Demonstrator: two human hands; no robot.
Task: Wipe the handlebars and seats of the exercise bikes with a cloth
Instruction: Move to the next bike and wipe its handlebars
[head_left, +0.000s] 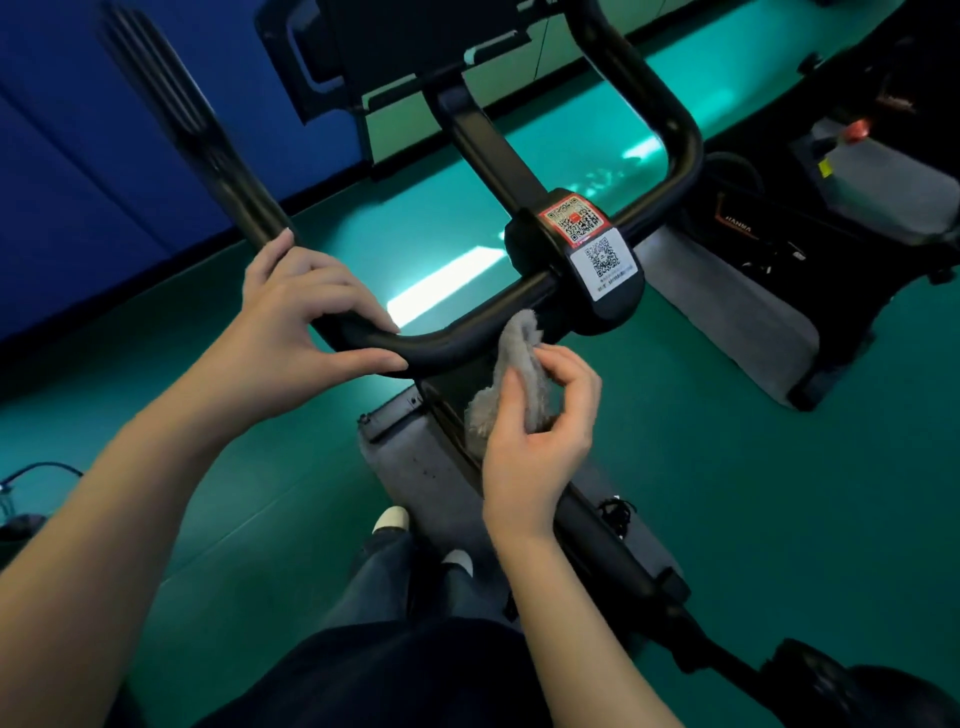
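The left hand (306, 312) grasps the black handlebar (457, 332) at its bend. The right hand (540, 426) pinches a grey cloth (514, 364), its top touching the bar beside the QR stickers (589, 239).

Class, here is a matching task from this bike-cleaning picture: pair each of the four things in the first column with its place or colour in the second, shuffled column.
Column A:
1. left hand
2. cloth
3. floor
4. red-edged QR sticker

Column B:
a. green
b. pinched in the right hand
c. on the centre block
d. gripping the handlebar

Pairs: 1-d, 2-b, 3-a, 4-c.
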